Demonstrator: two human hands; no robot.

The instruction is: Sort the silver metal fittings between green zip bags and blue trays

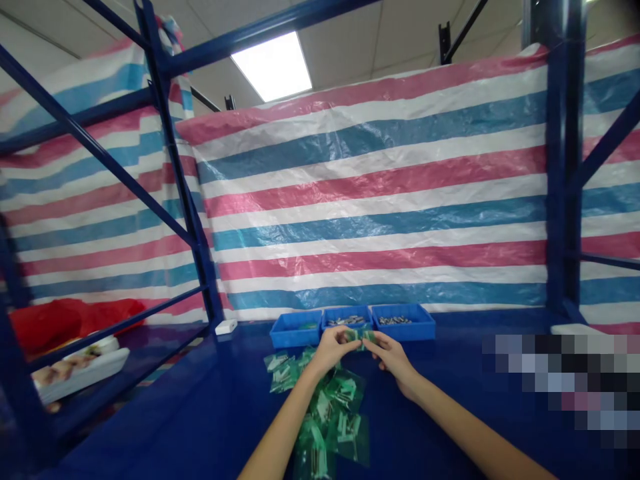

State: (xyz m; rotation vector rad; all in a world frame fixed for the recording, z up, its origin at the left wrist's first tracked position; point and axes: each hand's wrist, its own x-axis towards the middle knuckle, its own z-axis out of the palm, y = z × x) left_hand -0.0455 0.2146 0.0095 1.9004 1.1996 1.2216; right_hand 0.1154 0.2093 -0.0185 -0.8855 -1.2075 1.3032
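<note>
My left hand [334,348] and my right hand [390,353] meet over the blue table [200,413], both pinching one small green plastic bag [358,336] between their fingertips. Right behind them stand three blue trays: the left tray [295,329] holds something green, the middle tray [347,318] and the right tray [403,321] hold small metal parts. A pile of several green bags with metal parts [325,407] lies on the table under my left forearm.
A red, white and blue striped tarp [380,193] hangs behind the table. Blue rack posts [563,167] frame the bench. At left a red bag [60,323] and a white box [83,373] sit on a lower shelf. A small white object [226,327] lies near the left post.
</note>
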